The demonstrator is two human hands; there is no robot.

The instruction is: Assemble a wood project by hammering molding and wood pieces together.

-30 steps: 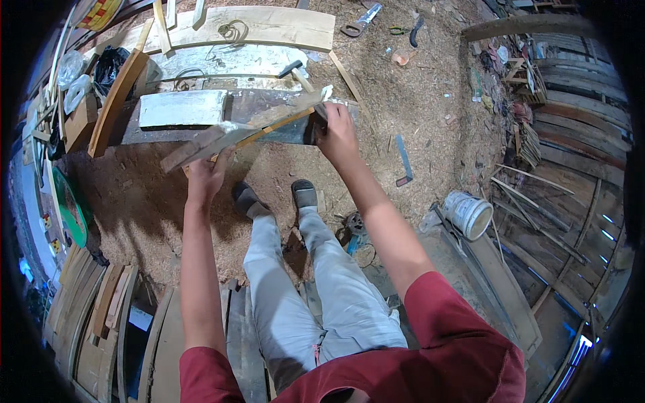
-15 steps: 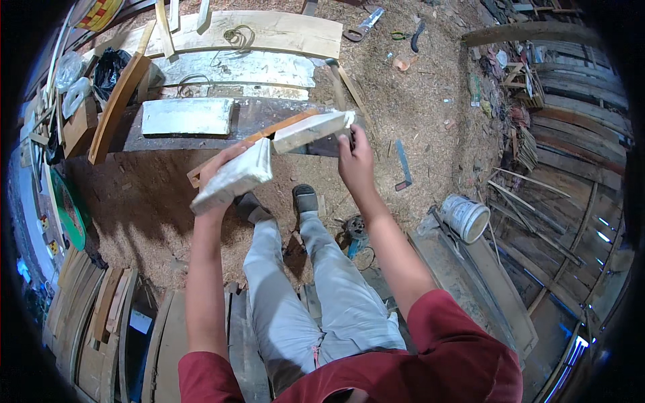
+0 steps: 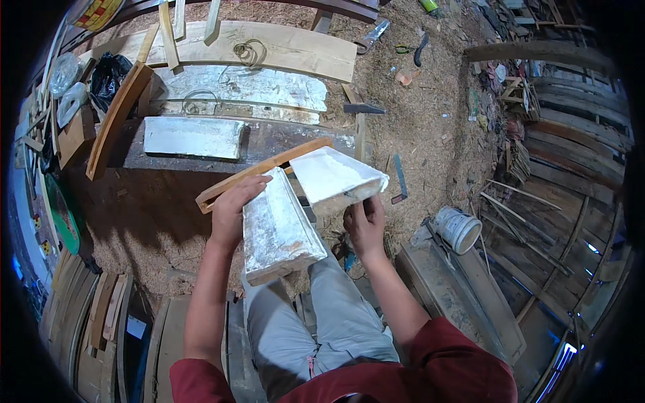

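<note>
My left hand [image 3: 235,205] is closed on the upper left edge of a thick, white-coated block [image 3: 279,225] with worn, stained edges. Its broad face is turned up, over my legs. To the right, a second white-coated block [image 3: 336,172] is gripped at its outer end by my right hand [image 3: 366,225], with the fingers partly hidden beneath it. The two blocks spread apart in a V, their far ends close together. Just beyond them, a brown wooden piece [image 3: 265,168] lies slantwise at the bench's near edge. On the dark bench [image 3: 269,134] rests another white block [image 3: 193,137].
Beyond the bench blocks lie a white-smeared board [image 3: 269,87], a pale plank [image 3: 289,50] and a hammer [image 3: 363,108]. A square [image 3: 400,180], a handsaw [image 3: 373,37] and pliers [image 3: 404,49] lie on the shavings. A white bucket [image 3: 459,228] stands at the right.
Both blocks have come lower and nearer to me, and their broad white faces now turn upward. My right hand has moved down toward me, beneath its block's end.
</note>
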